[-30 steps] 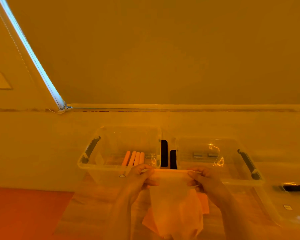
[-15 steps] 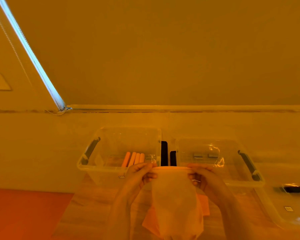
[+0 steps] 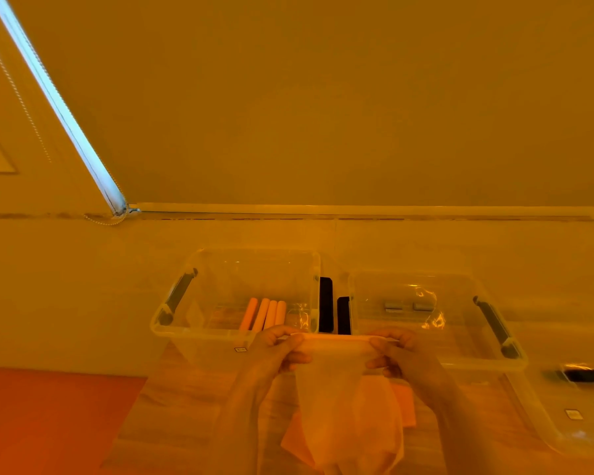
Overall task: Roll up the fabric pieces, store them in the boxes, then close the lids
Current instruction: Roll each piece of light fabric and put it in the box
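Fabric piece (image 3: 336,389): roll begun, both hands (image 3: 275,351) (image 3: 403,354) pinching; four rolls (image 3: 264,313) boxed frame centre; lids off.

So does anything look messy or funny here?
Nothing stands out. Both hands hold the cloth by its rolled top edge, four rolls lie side by side in the left box, and the right box stands level beside it.
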Tool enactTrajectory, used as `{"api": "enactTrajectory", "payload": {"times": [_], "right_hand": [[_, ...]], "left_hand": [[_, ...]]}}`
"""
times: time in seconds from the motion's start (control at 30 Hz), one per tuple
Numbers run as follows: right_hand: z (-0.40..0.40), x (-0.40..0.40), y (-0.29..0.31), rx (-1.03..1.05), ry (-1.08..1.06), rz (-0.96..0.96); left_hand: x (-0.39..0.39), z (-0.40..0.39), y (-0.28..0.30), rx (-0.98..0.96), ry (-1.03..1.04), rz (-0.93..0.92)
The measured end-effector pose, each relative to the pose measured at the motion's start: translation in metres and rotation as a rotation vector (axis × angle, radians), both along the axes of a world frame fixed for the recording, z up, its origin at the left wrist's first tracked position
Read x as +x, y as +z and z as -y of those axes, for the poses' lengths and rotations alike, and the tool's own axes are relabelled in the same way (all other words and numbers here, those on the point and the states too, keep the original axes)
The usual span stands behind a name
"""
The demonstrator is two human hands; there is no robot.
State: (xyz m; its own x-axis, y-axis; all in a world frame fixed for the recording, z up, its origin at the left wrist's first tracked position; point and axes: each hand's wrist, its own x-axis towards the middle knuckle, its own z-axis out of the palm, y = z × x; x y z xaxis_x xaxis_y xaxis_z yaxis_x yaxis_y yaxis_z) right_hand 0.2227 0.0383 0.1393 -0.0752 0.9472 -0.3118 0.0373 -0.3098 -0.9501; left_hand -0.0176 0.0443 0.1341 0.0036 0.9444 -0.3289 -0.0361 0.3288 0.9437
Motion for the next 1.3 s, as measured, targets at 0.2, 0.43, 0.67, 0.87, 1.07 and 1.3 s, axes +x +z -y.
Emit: {"api": "enactTrajectory", "payload": {"times": [0.2,0.43,0.67,0.87,1.07,1.3], "right_hand": [[-0.003,-0.005,-0.005,-0.023,-0.028,-0.046],[-0.006,-0.004,-0.004,-0.044,-0.107,-0.323],[-0.007,-0.006,-0.001,-0.02,-0.104,-0.327],[-0.007,-0.004,-0.005,0.022,-0.033,-0.036],[-0.007,-0.001,-0.004,-0.033,0.026,0.073],[-0.004,-0.005,-0.006,-0.053,0.017,0.06]], "left_hand": [[0.001,-0.003,-0.003,0.018,-0.01,-0.068],[-0.001,-0.004,0.004,0.04,0.047,0.214],[-0.001,-0.005,0.004,0.05,0.043,0.17],[-0.008,-0.007,-0.005,0.043,-0.02,-0.006],[-0.006,-0.006,-0.007,0.01,-0.041,-0.084],[-0.003,-0.006,-0.011,0.019,-0.069,-0.133]]}}
